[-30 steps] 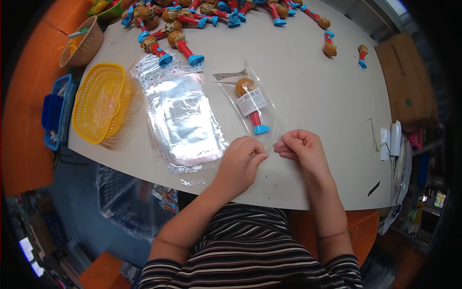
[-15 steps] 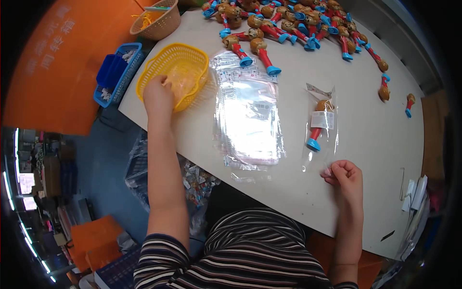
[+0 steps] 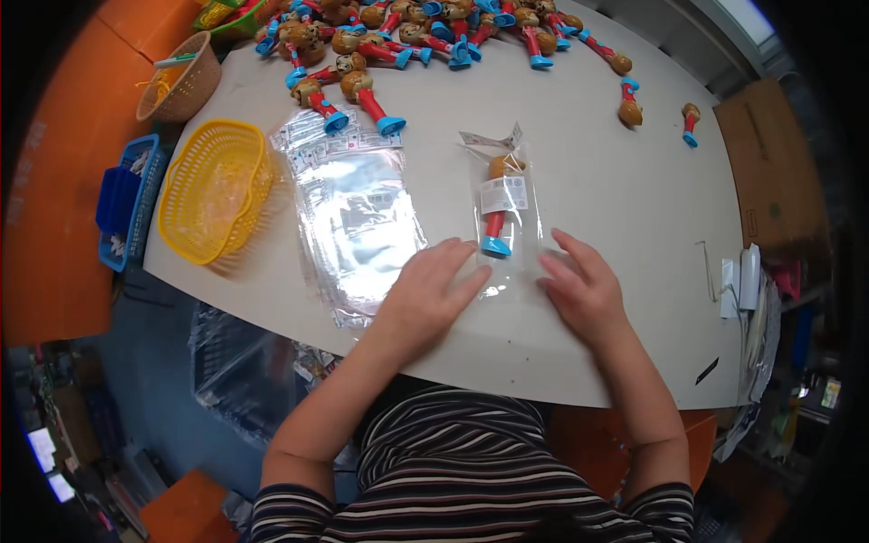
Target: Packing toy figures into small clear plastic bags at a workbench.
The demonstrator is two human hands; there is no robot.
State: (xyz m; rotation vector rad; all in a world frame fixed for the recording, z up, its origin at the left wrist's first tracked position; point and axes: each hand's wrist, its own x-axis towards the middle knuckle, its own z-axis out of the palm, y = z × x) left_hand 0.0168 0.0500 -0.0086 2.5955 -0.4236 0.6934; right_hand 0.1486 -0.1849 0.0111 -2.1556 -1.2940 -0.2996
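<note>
A clear plastic bag [image 3: 530, 217] lies in front of me. Inside is a toy figure with a brown head, a red body and a blue base [image 3: 495, 246], partly covered by a white label [image 3: 504, 194]. My left hand [image 3: 425, 291] is at the bag's lower left edge with its fingers stretched out. On the bag's lower right side, my right hand [image 3: 584, 288] has its fingers apart, slightly blurred. Neither hand shows anything held. To the left, a stack of flat clear bags [image 3: 348, 213] shines with glare.
A yellow basket [image 3: 256, 145] with clear contents stands on the left, near a blue basket [image 3: 149, 213] and a tan basket [image 3: 208, 77]. Several toy figures [image 3: 364, 95] are heaped at the back. A cardboard box [image 3: 774, 172] stands right. The table's front edge runs close to me.
My left hand has come out of the yellow basket and over to the bagged figure. My right hand has opened and moved up beside the bag. The view has shifted to the right.
</note>
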